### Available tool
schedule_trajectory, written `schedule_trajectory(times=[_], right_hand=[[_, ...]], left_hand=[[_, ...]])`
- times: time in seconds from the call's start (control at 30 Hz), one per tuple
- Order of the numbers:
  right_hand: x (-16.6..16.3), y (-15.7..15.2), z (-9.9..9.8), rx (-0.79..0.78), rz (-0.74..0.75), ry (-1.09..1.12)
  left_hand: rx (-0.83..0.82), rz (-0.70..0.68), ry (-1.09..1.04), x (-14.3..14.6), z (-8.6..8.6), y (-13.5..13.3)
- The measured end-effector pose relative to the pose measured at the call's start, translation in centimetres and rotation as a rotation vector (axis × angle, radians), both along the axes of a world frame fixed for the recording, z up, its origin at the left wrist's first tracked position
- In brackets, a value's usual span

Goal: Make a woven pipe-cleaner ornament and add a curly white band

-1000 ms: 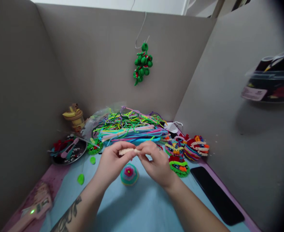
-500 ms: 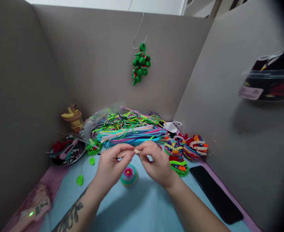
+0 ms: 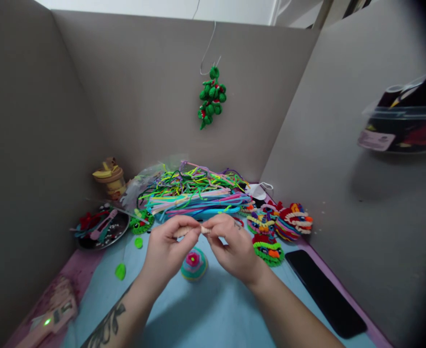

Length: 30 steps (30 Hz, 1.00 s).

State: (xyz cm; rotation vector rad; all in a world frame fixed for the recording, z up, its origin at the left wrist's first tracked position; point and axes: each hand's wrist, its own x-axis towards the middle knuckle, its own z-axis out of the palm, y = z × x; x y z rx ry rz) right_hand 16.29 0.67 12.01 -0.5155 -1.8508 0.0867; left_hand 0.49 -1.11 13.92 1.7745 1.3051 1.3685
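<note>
Both hands meet in the middle of the head view, pinching a cream coiled pipe cleaner. My left hand is closed around its longer part, with thumb and index finger pressed together. The fingertips of my right hand grip the short end that pokes out between the two hands. Much of the coil is hidden by fingers. Just below, on the blue cloth, sits a small round teal piece with a pink and yellow flower-like centre.
Behind the hands lies a heap of coloured pipe cleaners. Several coiled colourful pieces and a black phone are on the right. A metal tray, a yellow cup and a pink glue gun stand left. Grey walls enclose the table.
A little more of the cream coil shows between my fingertips, and my right fingers have shifted slightly. Otherwise the scene is the same.
</note>
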Motion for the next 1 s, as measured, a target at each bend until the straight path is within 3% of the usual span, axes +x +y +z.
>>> schedule_trajectory(times=[0.43,1.0], right_hand=[[0.42,0.07,0.78,-0.095,-0.121,0.111],[0.62,0.28,0.64,-0.166,0.031,0.111]], left_hand=[[-0.18,-0.14,-0.231,-0.39,0.2,0.97],[-0.199,-0.154,-0.159,-0.27,0.17,0.6]])
